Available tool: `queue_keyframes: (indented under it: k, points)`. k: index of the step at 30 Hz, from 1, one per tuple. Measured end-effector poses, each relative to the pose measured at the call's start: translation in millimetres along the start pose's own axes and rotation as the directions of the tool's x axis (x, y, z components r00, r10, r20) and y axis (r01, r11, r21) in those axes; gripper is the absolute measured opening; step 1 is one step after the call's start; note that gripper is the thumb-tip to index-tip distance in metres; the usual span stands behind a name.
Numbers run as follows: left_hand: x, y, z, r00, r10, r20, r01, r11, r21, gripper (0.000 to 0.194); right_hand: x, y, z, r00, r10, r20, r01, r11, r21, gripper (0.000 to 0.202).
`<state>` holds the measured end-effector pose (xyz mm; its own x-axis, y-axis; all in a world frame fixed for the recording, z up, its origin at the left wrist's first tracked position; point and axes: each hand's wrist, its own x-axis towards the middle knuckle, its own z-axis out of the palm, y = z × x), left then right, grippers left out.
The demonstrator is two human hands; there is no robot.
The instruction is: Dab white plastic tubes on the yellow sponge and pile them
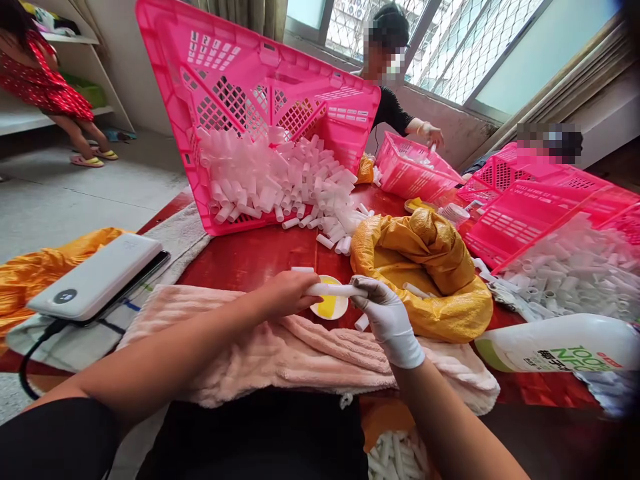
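Observation:
Between my hands lies a short white plastic tube (336,290), held level above a small round dish (342,308) with something yellow in it. My left hand (286,293), bare, is closed around the tube's left end. My right hand (387,320), in a white glove, pinches the right end with thumb and fingers. Another white tube piece (302,270) shows just behind my left hand. Below my hands a pink towel (320,360) covers the table's near edge. A rolled-down orange sack (465,307) stands right of my right hand, with a tube inside.
A tilted pink basket (200,207) spills white tubes (280,173) onto the red table (240,257). More pink baskets (530,200) stand right. A white bottle (555,343) lies at right, a power bank (97,277) at left. Co-workers sit opposite; another person stands far left.

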<state>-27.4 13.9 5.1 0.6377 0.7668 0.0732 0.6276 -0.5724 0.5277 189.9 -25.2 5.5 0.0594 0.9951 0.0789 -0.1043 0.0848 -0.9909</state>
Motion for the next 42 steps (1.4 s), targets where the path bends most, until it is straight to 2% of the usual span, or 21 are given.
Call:
queue_keyframes:
  k: [7, 10, 13, 14, 16, 18, 19, 20, 22, 24, 26, 29, 31, 33, 35, 37, 38, 40, 42]
  points:
    - [1, 3, 3.4, 0.999, 0.021, 0.038, -0.023, 0.999, 0.036, 0.021, 3, -3, -1, 0.998, -0.043, 0.036, 0.046, 0.995, -0.084, 0.026]
    - [2, 3, 4.1, 0.999, 0.028, 0.042, -0.031, 0.997, 0.065, 0.020, 6, -3, -6, 0.997, 0.068, 0.048, -0.065, 0.996, -0.054, 0.032]
    - [2, 3, 5.5, 0.999, 0.052, -0.008, -0.050, 0.987, 0.154, 0.023, 6, -1, -7, 0.985, 0.166, 0.053, -0.163, 0.985, -0.061, 0.038]
    - [2, 3, 6.4, 0.998, 0.059, -0.018, -0.055, 0.981, 0.188, 0.024, 5, -1, -6, 0.988, 0.144, 0.049, -0.139, 0.986, -0.092, 0.038]
    - [2, 5, 9.0, 0.998, 0.059, -0.017, -0.053, 0.969, 0.241, 0.026, 2, 0, 1, 0.997, 0.025, 0.069, -0.012, 0.983, -0.181, 0.033]
    - [2, 10, 12.1, 0.999, 0.040, -0.005, -0.037, 0.960, 0.279, 0.027, -1, -2, 11, 0.987, -0.084, 0.139, 0.117, 0.961, -0.249, 0.025]
    - [2, 13, 13.7, 1.000, 0.026, 0.000, -0.025, 0.955, 0.296, 0.027, 0, -3, 18, 0.983, -0.108, 0.149, 0.141, 0.961, -0.239, 0.023]
    - [2, 17, 15.0, 1.000, 0.014, 0.003, -0.014, 0.949, 0.315, 0.027, 1, -6, 24, 0.987, -0.105, 0.125, 0.127, 0.974, -0.189, 0.022]
    - [2, 25, 17.0, 1.000, -0.013, -0.007, 0.015, 0.935, 0.353, 0.026, 9, -11, 37, 1.000, -0.023, -0.020, 0.024, 0.999, 0.038, 0.027]
    - [3, 31, 17.5, 0.998, -0.053, -0.018, 0.056, 0.928, 0.369, 0.025, 20, -16, 47, 0.984, 0.117, -0.132, -0.069, 0.943, 0.324, 0.033]
    - [5, 35, 16.0, 0.994, -0.107, -0.022, 0.108, 0.933, 0.344, 0.026, 30, -20, 55, 0.975, 0.194, -0.111, -0.117, 0.866, 0.487, 0.037]
    - [6, 36, 12.1, 0.989, -0.147, 0.014, 0.140, 0.964, 0.225, 0.029, 36, -21, 61, 0.986, 0.163, 0.014, -0.149, 0.858, 0.491, 0.039]
    - [5, 37, 10.4, 0.991, -0.103, 0.086, 0.096, 0.992, 0.085, 0.025, 31, -21, 63, 0.987, 0.120, 0.107, -0.155, 0.889, 0.431, 0.039]
    - [0, 41, 10.0, 0.985, -0.022, 0.170, 0.035, 0.997, -0.070, 0.021, 18, -25, 62, 0.985, 0.093, 0.147, -0.143, 0.914, 0.379, 0.040]
    - [-5, 45, 9.3, 0.961, 0.095, 0.258, -0.047, 0.981, -0.186, 0.020, -6, -35, 54, 0.992, 0.101, 0.071, -0.118, 0.943, 0.311, 0.040]
    - [-9, 45, 5.7, 0.934, 0.202, 0.295, -0.146, 0.969, -0.201, 0.022, -42, -49, 34, 0.987, 0.104, -0.125, -0.083, 0.982, 0.168, 0.034]
    - [-10, 42, 2.2, 0.932, 0.224, 0.285, -0.185, 0.970, -0.155, 0.021, -63, -54, 17, 0.966, 0.083, -0.244, -0.068, 0.995, 0.069, 0.028]
    - [-5, 30, -8.2, 0.964, 0.169, 0.204, -0.176, 0.984, 0.018, 0.020, -108, -53, -27, 0.873, -0.045, -0.486, -0.012, 0.994, -0.112, 0.019]
    - [8, 13, -20.3, 0.995, 0.017, 0.103, -0.038, 0.978, 0.205, 0.025, -151, -36, -78, 0.768, -0.071, -0.636, -0.044, 0.985, -0.164, 0.018]
